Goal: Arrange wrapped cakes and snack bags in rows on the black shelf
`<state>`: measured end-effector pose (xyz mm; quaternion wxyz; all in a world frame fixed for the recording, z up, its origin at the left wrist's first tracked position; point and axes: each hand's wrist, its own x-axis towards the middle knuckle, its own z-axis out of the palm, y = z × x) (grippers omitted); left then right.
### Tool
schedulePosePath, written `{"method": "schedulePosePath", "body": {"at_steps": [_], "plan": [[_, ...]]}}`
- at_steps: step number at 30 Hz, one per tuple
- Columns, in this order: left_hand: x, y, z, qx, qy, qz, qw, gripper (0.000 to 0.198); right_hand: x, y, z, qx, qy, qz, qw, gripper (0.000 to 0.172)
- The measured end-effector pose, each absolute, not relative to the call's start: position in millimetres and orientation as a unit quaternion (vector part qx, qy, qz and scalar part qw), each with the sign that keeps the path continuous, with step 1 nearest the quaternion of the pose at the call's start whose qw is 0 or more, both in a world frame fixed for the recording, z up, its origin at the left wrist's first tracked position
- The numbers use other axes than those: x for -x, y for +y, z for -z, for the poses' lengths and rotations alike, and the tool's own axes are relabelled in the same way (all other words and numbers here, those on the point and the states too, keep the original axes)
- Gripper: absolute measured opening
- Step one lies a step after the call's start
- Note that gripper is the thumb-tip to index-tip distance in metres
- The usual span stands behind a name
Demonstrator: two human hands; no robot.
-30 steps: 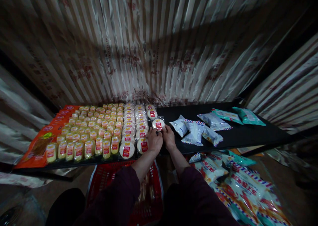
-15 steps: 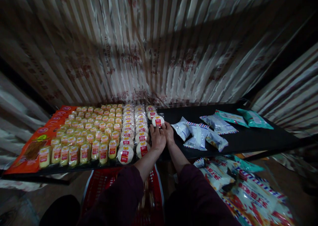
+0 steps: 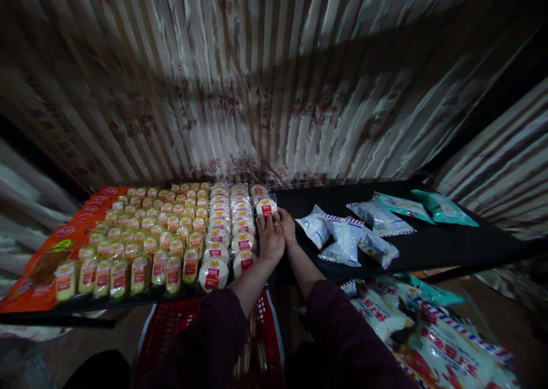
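Observation:
A round white rice cracker in clear wrap with a red label is between the fingers of both my hands at the front of a short row. My left hand presses its fingertips on the near edge. At the right edge of the pack is my right hand, its fingers bent and partly hidden. Farther back in this row lie other wrapped crackers. Just left stand two full rows of the same crackers, leaning on one another.
Many small yellow wrapped cakes fill the left of the black shelf, beside orange bags. Silver packets and teal packets lie to the right. Below are a red bag and larger snack bags. Striped sheeting hangs behind.
The held cracker has shifted slightly left and back, now lining up with the short row and covering more of the crackers behind it. My view has tilted a little.

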<state>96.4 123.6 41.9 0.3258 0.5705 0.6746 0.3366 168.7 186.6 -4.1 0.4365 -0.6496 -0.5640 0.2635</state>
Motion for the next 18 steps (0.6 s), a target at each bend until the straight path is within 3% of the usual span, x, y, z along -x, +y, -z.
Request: {"method": "schedulePosePath", "body": {"at_steps": [5,18], "plan": [[-96,128,-41,-0.564,0.674,-0.328,0.347,0.048,-169,187,0,0.697,-0.569,-0.235,0.368,0.030],[-92,131,-47,-0.591,0.661,-0.327,0.326,0.045,-168,186,-13,0.715,-0.605,-0.187,0.296,0.032]]}}
